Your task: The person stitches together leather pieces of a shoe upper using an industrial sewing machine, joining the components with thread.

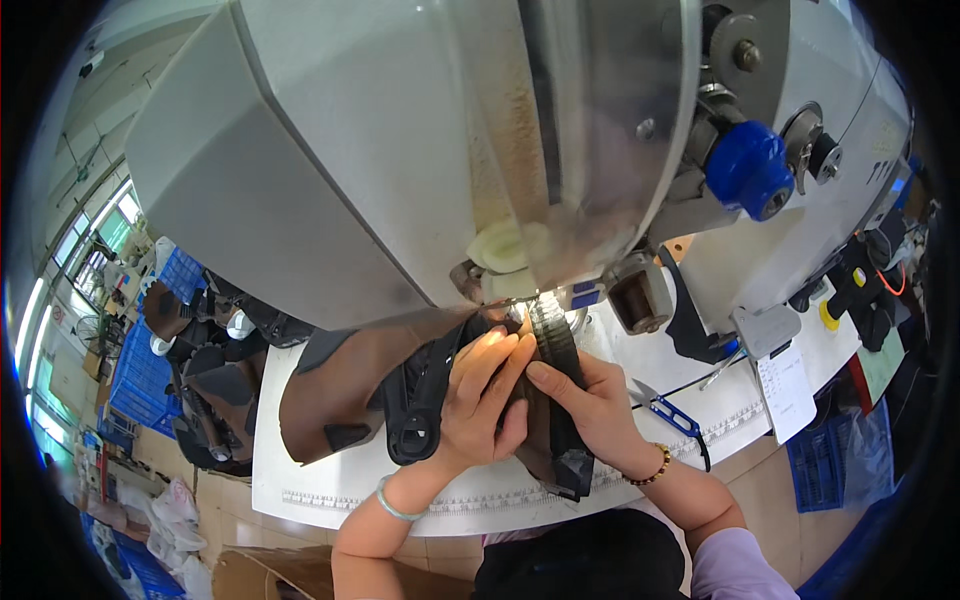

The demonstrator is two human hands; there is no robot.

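Under the head of a large white sewing machine lies a brown and black padded workpiece, its brown panel spreading out to the left. A black molded part with a hole at its end rests against my left hand. That hand's fingers reach up close to the lit needle area and press on the workpiece, with the thumb bent in below. My right hand grips the workpiece's black ribbed edge, thumb on top and fingers mostly hidden. The needle itself is hard to make out.
Blue-handled snips lie right of my right hand, near a measuring scale along the table's front edge. A white paper hangs at the right. Brown and black pieces pile up on the left beside blue crates.
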